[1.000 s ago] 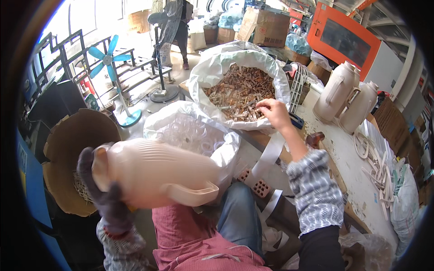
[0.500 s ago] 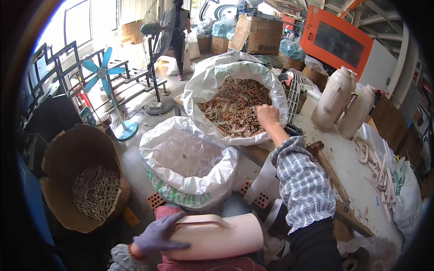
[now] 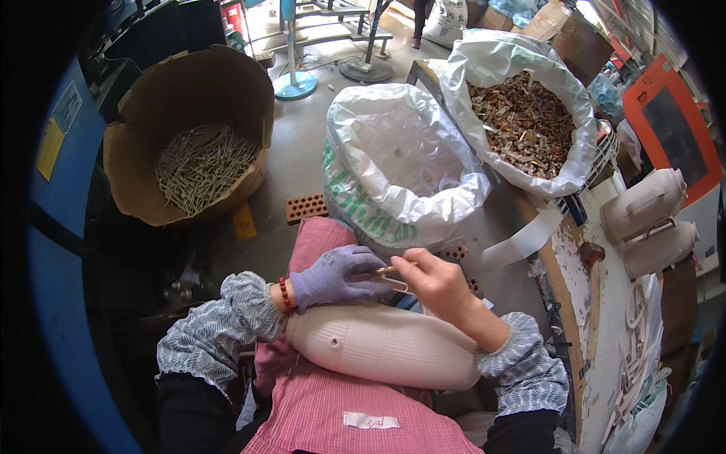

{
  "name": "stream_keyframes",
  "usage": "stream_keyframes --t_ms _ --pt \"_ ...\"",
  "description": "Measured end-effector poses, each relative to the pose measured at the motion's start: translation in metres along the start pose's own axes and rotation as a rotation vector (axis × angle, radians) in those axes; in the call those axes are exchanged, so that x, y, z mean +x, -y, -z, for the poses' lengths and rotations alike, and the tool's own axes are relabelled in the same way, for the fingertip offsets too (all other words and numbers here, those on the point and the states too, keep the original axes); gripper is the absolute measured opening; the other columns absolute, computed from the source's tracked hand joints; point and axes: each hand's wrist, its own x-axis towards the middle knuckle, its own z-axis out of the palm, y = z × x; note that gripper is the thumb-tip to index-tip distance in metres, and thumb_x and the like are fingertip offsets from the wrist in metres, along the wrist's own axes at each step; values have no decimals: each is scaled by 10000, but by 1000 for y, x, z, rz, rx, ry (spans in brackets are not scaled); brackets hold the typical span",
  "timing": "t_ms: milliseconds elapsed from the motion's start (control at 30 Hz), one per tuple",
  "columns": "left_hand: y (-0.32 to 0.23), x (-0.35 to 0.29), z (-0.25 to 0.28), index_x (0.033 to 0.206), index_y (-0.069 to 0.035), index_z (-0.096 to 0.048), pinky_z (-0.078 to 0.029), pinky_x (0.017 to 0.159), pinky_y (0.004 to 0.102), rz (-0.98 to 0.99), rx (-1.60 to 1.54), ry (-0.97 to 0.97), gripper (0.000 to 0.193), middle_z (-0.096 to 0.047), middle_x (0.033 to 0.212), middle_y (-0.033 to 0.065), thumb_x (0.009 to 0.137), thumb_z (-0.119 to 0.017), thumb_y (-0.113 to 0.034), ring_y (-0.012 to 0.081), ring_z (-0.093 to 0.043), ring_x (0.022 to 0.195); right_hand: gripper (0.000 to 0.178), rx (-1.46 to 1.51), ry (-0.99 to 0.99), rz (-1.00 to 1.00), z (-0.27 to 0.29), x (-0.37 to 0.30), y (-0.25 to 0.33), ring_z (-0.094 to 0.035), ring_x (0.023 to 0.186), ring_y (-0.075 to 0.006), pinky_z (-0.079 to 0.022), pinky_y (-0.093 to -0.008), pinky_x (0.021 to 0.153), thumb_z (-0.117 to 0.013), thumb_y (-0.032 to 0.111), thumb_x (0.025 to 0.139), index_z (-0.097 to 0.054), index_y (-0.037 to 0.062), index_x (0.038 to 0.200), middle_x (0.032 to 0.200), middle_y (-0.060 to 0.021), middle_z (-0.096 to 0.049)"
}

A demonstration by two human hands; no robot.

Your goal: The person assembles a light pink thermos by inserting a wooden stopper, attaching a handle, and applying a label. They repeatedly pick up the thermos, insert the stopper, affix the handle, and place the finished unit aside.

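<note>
A pale pink, ribbed plastic jug body (image 3: 386, 344) lies on its side across my lap, with a small round hole in its side. My left hand (image 3: 333, 276), in a purple glove, is closed at the jug's handle, its fingertips partly hidden. Bare and close beside it, my right hand (image 3: 442, 287) pinches a small brownish strip (image 3: 387, 269) above the handle. Beyond my knees stands a white sack of clear plastic rings (image 3: 408, 147). To its right, another white sack holds many brown strips (image 3: 522, 125).
At the left, a torn cardboard box (image 3: 261, 163) holds thin pale sticks, beside a blue cabinet (image 3: 64, 250). The bench (image 3: 605, 333) at right carries a hammer (image 3: 593, 284), two pale jugs (image 3: 646, 204) and pale straps. A holed brick (image 3: 306, 208) lies on the floor.
My right hand has come back from the sack of brown strips to the jug. The jug has rolled so its handle faces away, and my view has tilted down.
</note>
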Motion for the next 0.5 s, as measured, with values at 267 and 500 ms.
stream_keyframes --t_ms 267,500 --pt "8 -2 -5 1012 -84 -666 -474 795 425 -230 341 -98 294 -643 970 86 796 -732 -272 304 -609 921 271 -51 38 -129 -15 -5 20 -626 837 -213 -538 -320 672 -743 102 712 -669 46 967 925 -51 -613" --pt "1 -7 7 1268 -39 -590 -461 958 315 531 -363 340 526 -647 1165 108 846 -736 -316 198 -593 1078 202 -134 170 -136 -23 -20 20 -548 814 -212 -501 -329 694 -756 91 685 -677 70 869 818 -34 -560"
